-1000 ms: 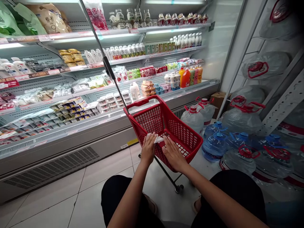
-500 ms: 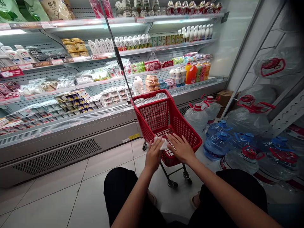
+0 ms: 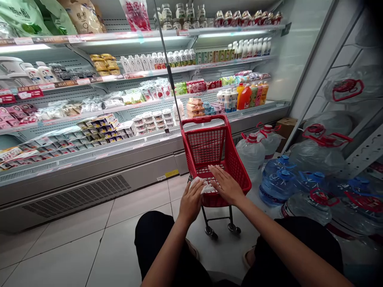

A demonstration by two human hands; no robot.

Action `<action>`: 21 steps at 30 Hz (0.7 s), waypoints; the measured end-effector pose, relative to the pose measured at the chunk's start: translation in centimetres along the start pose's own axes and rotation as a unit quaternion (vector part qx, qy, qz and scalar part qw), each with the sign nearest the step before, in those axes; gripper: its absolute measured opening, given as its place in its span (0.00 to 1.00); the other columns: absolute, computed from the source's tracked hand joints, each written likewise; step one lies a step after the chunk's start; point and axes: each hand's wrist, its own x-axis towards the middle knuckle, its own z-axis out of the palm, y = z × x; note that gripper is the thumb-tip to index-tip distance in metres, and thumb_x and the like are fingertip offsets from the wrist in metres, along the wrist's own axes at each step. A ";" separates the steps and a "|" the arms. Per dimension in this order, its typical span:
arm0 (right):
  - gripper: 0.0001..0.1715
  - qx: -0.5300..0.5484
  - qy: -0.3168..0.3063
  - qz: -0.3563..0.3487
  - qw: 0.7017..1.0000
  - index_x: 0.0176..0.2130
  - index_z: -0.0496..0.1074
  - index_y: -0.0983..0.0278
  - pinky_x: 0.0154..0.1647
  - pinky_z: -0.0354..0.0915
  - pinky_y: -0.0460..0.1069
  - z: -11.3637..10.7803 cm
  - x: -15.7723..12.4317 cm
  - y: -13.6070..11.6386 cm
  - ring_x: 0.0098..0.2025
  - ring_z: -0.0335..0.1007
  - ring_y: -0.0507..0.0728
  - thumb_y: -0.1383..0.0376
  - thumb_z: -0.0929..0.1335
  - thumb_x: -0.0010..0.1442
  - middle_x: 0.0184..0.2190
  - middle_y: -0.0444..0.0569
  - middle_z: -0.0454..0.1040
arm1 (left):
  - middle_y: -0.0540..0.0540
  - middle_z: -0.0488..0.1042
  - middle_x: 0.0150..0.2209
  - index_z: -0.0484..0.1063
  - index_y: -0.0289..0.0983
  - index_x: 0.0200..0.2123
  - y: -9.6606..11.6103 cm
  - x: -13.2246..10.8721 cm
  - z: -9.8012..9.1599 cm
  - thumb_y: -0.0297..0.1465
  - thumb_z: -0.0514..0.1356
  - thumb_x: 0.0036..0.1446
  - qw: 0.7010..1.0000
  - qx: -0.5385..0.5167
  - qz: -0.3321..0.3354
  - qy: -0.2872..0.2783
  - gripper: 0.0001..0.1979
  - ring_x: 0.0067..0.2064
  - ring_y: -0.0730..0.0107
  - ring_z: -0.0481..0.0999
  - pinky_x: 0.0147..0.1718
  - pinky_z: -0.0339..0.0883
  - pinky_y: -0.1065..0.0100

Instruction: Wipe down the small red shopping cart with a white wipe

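Observation:
A small red plastic shopping cart (image 3: pixel 206 145) with lattice sides stands in front of me, a thin dark pole rising from its far left corner. My left hand (image 3: pixel 191 199) is at the cart's near left rim, its fingers closed over a crumpled white tissue (image 3: pixel 207 188). Part of the tissue shows between my two hands, over the near rim. With fingers stretched out, my right hand (image 3: pixel 228 186) reaches over the near right part of the basket, its fingertips close to the tissue. Whether the right fingers touch the tissue I cannot tell.
An open refrigerated shelf (image 3: pixel 140 145) with dairy cups, bottles and pouches runs along the far side. Large water bottles (image 3: pixel 277 185) crowd the floor at right, beside a metal rack (image 3: pixel 317 79). Pale floor tiles (image 3: pixel 72 255) extend at left. My knees flank the cart.
The cart has turned so that it faces me more squarely. My left hand has slid slightly left and down, and the tissue looks more spread out. The camera view has shifted a little.

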 end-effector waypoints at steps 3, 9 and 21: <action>0.37 -0.058 0.014 -0.051 0.997 0.77 0.44 0.53 0.77 0.43 0.63 -0.7 -0.6 3.0 0.77 0.47 0.59 0.48 0.54 0.76 0.75 0.44 0.54 | 0.47 0.65 0.71 0.58 0.45 0.72 -0.9 0.6 0.1 0.30 0.45 0.76 0.999 0.013 -0.030 0.025 0.25 0.74 0.62 0.59 0.73 0.54 0.46; 0.34 -0.071 0.004 -0.048 0.996 0.75 0.50 0.52 0.75 0.49 0.64 0.7 0.0 3.0 0.76 0.51 0.59 0.49 0.56 0.76 0.74 0.43 0.58 | 0.44 0.64 0.72 0.50 0.43 0.75 1.5 0.2 2.9 0.26 0.46 0.74 0.995 0.025 -0.066 0.069 0.29 0.74 0.61 0.59 0.71 0.59 0.45; 0.34 -0.055 0.003 -0.024 0.998 0.76 0.46 0.50 0.75 0.50 0.62 -0.8 -1.5 1.3 0.76 0.51 0.59 0.50 0.53 0.77 0.74 0.40 0.56 | 0.48 0.62 0.72 0.52 0.45 0.75 -2.7 -0.5 -0.9 0.22 0.47 0.71 0.992 0.116 -0.020 0.042 0.32 0.73 0.62 0.60 0.75 0.48 0.48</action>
